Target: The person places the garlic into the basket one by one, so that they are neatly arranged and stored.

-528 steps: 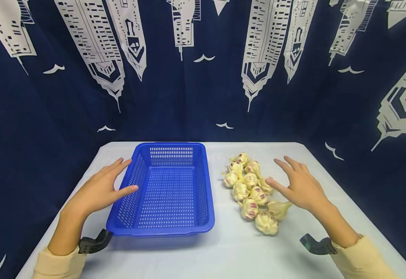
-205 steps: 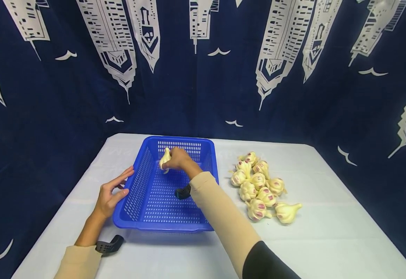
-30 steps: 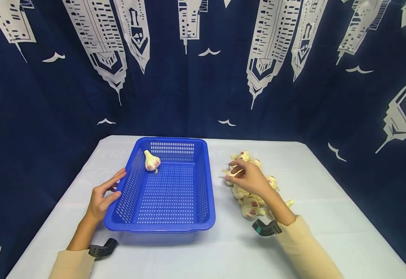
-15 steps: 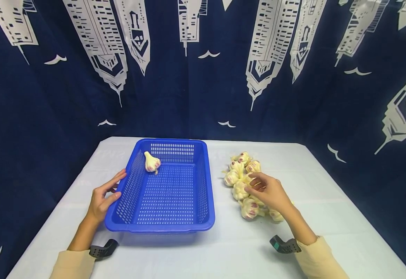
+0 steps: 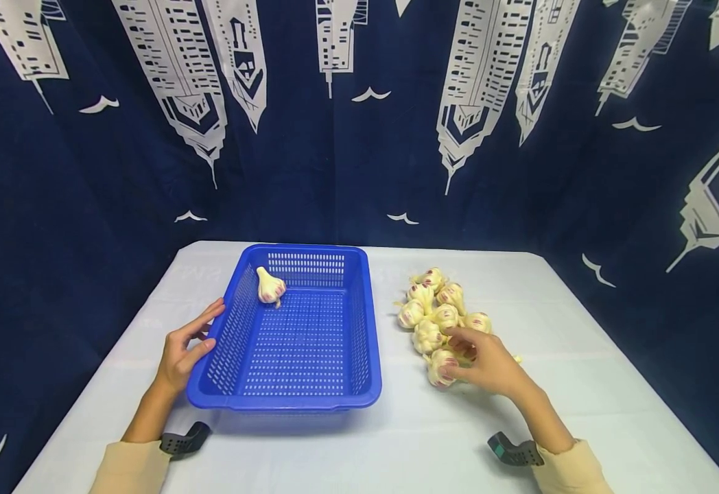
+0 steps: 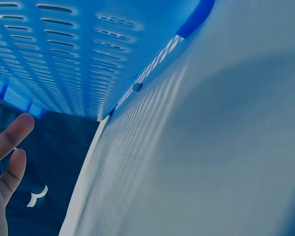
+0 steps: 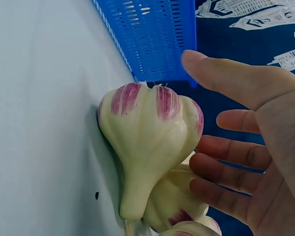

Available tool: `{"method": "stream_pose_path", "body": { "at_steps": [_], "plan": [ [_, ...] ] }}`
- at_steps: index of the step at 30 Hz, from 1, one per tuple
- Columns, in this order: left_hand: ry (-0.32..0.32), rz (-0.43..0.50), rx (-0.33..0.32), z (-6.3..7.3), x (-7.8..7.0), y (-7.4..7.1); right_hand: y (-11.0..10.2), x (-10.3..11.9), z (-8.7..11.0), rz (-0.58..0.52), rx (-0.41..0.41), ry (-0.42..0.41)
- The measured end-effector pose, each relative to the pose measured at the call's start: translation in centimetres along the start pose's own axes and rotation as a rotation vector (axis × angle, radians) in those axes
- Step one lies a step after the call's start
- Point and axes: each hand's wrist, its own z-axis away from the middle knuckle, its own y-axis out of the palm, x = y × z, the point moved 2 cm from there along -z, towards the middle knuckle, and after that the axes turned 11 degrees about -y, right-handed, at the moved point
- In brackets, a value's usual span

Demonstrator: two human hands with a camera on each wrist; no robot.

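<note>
A blue perforated plastic basket (image 5: 300, 350) stands left of centre on the table. One garlic bulb (image 5: 269, 287) leans in its far left corner, stem up. My left hand (image 5: 179, 351) is at the basket's left rim, fingers loosely extended; in the left wrist view two fingers (image 6: 12, 137) show near the rim. My right hand (image 5: 489, 363) is spread over the near part of a group of garlic bulbs (image 5: 427, 336). In the right wrist view a purple-streaked garlic bulb (image 7: 150, 128) lies before the parted thumb and fingers, not gripped. The right hand hides some bulbs.
A white-covered table (image 5: 396, 446) carries the basket and the bulbs. Behind and beside it hangs a dark blue cloth (image 5: 335, 171) printed with white buildings and birds. A dark wrist device (image 5: 185, 440) sits on the left wrist, another (image 5: 514, 451) on the right.
Earlier my right hand held a garlic bulb inside the basket; that bulb now lies there. Over the last second the right hand has moved nearer across the pile. The left hand has stayed put.
</note>
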Motion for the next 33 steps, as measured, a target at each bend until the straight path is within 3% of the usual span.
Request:
{"method": "stream_pose_path", "body": {
  "at_steps": [17, 24, 33],
  "plan": [
    [0.000, 0.014, 0.003, -0.1, 0.1, 0.0, 1.3, 0.8, 0.4, 0.105, 0.095, -0.070],
    [-0.014, 0.018, -0.010, -0.1, 0.1, 0.1, 1.5, 1.0, 0.4, 0.110, 0.153, -0.033],
    [0.002, 0.050, -0.062, -0.2, 0.0, 0.3, 1.1, 1.2, 0.5, 0.104, 0.127, -0.084]
  ]
}}
